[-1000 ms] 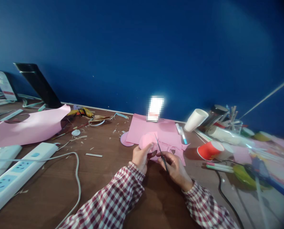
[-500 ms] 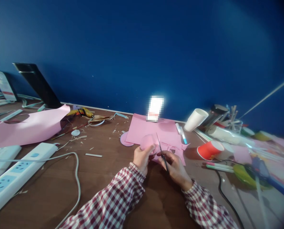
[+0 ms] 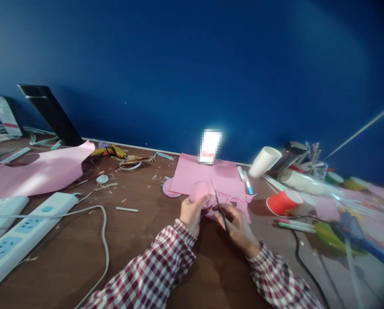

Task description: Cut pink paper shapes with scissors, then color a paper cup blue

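Note:
Between thumb and fingers, my left hand [image 3: 192, 211] pinches a rounded piece of pink paper [image 3: 199, 191]. My right hand [image 3: 235, 223] is closed on dark scissors [image 3: 223, 218], whose blades point up and away beside the right edge of that piece. Whether the blades touch the paper I cannot tell. Beyond both hands lies a larger pink sheet [image 3: 205, 171], with cut pink scraps [image 3: 242, 205] near my right fingers. A pink disc [image 3: 171, 188] sits partly under the sheet's left side.
A lit phone [image 3: 210, 146] leans on the blue wall behind the sheet. To the right are a marker [image 3: 245, 180], a white paper cup [image 3: 265, 162] and a red paper cup [image 3: 284, 202]. On the left lie a power strip [image 3: 31, 227] with its cable and a curved pink sheet [image 3: 47, 171].
Almost nothing differs. The rounded paper piece appears turned very slightly in my left hand, while both hands and the scissors stay in nearly the same place.

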Demonstrator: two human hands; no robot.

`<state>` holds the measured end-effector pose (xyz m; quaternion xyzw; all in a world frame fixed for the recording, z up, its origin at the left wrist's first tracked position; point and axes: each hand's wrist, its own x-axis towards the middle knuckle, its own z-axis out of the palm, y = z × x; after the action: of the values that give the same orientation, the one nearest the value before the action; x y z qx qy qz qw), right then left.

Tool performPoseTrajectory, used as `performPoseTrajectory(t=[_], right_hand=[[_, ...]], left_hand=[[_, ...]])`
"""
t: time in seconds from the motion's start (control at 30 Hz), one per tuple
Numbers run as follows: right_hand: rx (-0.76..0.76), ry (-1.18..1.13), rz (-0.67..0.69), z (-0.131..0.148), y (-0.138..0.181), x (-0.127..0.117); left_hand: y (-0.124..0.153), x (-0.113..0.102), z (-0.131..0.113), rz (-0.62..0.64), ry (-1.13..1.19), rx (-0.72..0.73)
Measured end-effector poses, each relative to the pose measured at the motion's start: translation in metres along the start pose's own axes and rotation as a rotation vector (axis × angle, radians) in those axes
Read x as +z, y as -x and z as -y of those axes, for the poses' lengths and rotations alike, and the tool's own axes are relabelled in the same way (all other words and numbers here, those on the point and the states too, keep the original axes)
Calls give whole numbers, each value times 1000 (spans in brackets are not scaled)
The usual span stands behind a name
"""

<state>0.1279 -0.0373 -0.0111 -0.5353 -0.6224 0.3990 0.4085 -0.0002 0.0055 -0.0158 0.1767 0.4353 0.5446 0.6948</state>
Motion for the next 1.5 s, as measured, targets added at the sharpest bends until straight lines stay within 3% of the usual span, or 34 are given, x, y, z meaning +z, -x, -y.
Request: performPoseTrajectory(t=[1.5], right_hand=[[13,8,-1,3,0,-1]], left_hand=[[1,0,0,-1,16,-8]])
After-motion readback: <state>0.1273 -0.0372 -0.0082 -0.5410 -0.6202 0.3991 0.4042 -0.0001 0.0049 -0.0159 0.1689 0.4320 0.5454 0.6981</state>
